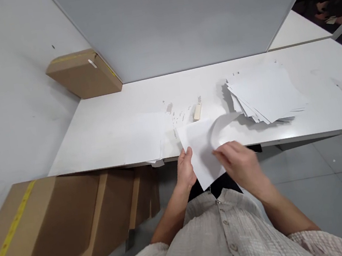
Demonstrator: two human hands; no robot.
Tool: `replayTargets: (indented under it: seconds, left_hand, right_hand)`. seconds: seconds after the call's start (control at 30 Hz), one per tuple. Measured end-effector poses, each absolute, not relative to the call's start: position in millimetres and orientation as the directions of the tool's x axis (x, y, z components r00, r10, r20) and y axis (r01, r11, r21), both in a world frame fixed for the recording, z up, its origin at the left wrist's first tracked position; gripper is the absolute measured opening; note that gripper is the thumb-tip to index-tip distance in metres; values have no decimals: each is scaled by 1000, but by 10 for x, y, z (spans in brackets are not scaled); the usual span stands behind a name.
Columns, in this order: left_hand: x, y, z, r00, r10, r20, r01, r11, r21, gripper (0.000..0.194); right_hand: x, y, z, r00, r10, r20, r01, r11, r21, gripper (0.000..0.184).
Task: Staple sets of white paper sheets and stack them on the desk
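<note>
I hold a white sheet of paper [200,147] over the front edge of the white table [314,92]. My left hand [186,169] pinches its left edge, thumb on top. My right hand [241,163] grips the right side, where the paper curls up and over in a fold. A loose stack of white sheets [266,95] lies on the table to the right of my hands. Another flat pile of white paper [140,139] lies to the left, hanging slightly over the front edge.
A small beige object [197,111] rests on the table just beyond the held sheet. A cardboard box [84,73] stands at the far left corner against the wall. Larger cardboard boxes [53,224] sit on the floor under the table's left end. A grey partition rises behind.
</note>
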State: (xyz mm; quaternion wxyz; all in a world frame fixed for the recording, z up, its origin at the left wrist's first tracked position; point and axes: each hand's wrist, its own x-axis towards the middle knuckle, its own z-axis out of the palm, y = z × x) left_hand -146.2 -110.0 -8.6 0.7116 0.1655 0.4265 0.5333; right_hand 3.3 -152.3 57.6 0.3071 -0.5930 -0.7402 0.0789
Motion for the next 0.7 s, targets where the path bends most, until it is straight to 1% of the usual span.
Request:
replayTargets:
  seconds: [0.07,0.13,0.23,0.33,0.43,0.53,0.6,0.63,0.7]
  left_hand:
    - [-1387,-1144,-69,64,903,-424,-634,365,682,35]
    - [-1350,-1175,-48,68,918,-391,-645,340,685,34]
    - [-1352,-1191,-8,103,937,-335,-653,318,688,37]
    - [-1368,-1182,9,131,937,-325,-628,332,704,37]
    - [-1382,-1154,-35,101,931,-352,-557,346,755,37]
    - [-1426,-1122,-115,42,951,-305,-388,297,873,33]
    - [-1477,-1108,-156,26,973,-231,-242,230,943,36]
    - [-1506,-1105,-168,23,980,-197,-182,198,963,38]
    - [-1558,-1101,-178,17,989,-148,-107,149,983,39]
  right_hand:
    - [-147,-1488,481,-168,954,249,797,280,-535,20]
    - [-256,-1456,410,-173,968,180,751,248,-612,21]
    - [-280,-1415,366,-159,980,122,674,198,-711,26]
    - [-225,-1379,333,-151,985,86,617,162,-770,29]
    - [-148,-1366,323,-130,990,49,565,115,-817,30]
    - [37,-1376,451,-128,991,45,546,109,-831,29]
    - [288,-1357,615,-38,994,98,584,101,-805,27]
    - [458,-1325,701,68,986,153,611,80,-788,27]
    - [876,-1203,830,368,884,287,655,-27,-755,26]
